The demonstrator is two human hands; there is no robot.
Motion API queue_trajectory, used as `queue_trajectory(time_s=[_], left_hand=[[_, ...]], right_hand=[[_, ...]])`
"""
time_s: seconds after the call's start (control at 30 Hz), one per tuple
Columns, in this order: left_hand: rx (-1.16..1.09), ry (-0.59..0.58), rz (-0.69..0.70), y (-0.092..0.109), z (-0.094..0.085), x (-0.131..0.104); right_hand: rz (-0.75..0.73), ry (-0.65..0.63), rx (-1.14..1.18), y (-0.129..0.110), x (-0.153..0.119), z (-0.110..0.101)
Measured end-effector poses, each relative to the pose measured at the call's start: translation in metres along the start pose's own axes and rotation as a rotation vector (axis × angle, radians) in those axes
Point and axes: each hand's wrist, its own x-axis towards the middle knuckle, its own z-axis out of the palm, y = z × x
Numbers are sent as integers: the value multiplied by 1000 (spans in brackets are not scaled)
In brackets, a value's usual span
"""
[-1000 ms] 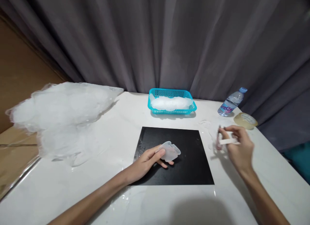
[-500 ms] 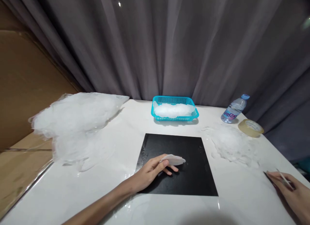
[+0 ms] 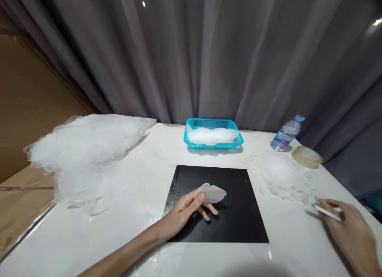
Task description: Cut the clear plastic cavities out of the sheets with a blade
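Note:
My left hand pinches a thin, translucent white sheet piece with a wavy edge between thumb and fingers. It holds the piece over a black square mat, with the other fingers spread below. At the right, my right hand is closed on a slim white tool; its exact kind is unclear. The tool's tip is near a heap of white filmy scraps on the white table. A turquoise basket behind the mat holds a stack of similar white pieces.
A large pile of white filmy pieces lies at the left, partly on clear plastic. A water bottle and a roll of tape stand at the back right. Cardboard is on the left, and a grey curtain hangs behind.
My right hand has moved left and up with the slim white tool, closer to the scraps. My left hand has tilted the white piece so more of its face shows.

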Motion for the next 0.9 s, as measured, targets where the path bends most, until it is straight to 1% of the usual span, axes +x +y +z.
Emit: queue_trajectory(time_s=[0.03,0.07,0.13,0.17,0.23,0.3,0.33,0.4,0.43,0.5,0.57,0.63,0.77,0.83,0.9], left_hand=[[11,5,4,1,1,0],[17,11,12,1,1,0],[11,21,33,1,3,0],[-8,21,41,0,4,0],[-76,7,47,-3,6,0],[-150,-17,38,-6,7,-1],[-169,-25,30,-7,7,-2],[-142,-29,26,-7,4,-2],[-93,-15,44,-6,2,-1],[68,32,132,-3,-6,0],[260,97,242,0,-13,2],[409,144,305,2,-17,3],[513,205,368,0,-17,-1],[541,214,413,-1,-15,-6],[563,199,458,-3,-13,-10]], right_hand=[[-58,24,33,-14,-4,4],[-144,13,103,-32,-9,7],[-306,-59,272,-74,-20,15],[-378,-123,355,-97,-27,18],[-543,-293,504,-143,-42,22],[-700,-445,589,-182,-55,25],[-760,-495,628,-198,-59,26],[-811,-511,689,-218,-65,29],[-830,-497,707,-224,-66,31],[-869,-455,727,-229,-66,36],[-912,-397,743,-229,-68,41],[-952,-340,741,-229,-71,45],[-1047,-235,684,-229,-76,45],[-1078,-193,664,-229,-76,41],[-1100,-155,653,-228,-75,37]])
